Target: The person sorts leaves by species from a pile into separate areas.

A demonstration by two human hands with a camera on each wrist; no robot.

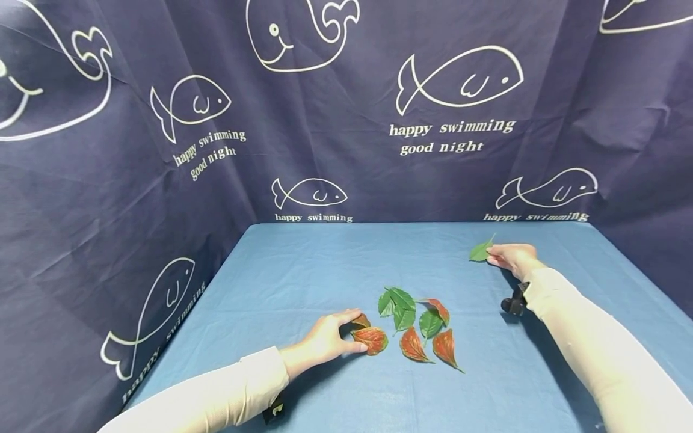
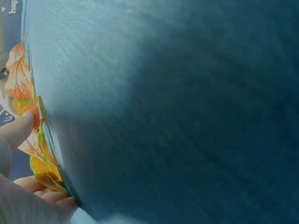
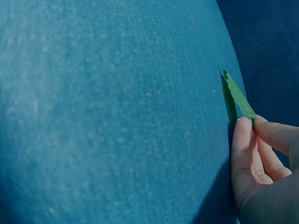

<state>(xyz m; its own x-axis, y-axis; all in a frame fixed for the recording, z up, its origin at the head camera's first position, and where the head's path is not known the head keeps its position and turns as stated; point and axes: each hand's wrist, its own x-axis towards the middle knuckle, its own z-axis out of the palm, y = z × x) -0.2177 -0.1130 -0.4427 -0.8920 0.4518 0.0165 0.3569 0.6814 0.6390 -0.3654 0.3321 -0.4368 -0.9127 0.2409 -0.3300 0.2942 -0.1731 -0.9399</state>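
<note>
In the head view my left hand [image 1: 327, 340] is low over the cloth, its thumb and fingers curved about a red-orange leaf [image 1: 371, 340] and a browner leaf [image 1: 361, 322]. The left wrist view has the thumb on one reddish leaf, with the other fingers by the stem end of a yellow-orange leaf [image 2: 42, 165]. Far to the right, my right hand [image 1: 514, 257] pinches a green leaf [image 1: 479, 251] by one end between thumb and forefinger. Seen from the right wrist, that leaf stands nearly edge-on, close above the cloth.
Between the hands lie several green leaves [image 1: 403, 317] in an overlapping cluster, with red leaves [image 1: 412, 345] beside them. A blue cloth [image 1: 325, 264] covers the table. Dark blue curtains [image 1: 373, 174] with white fish drawings rise behind and along both sides.
</note>
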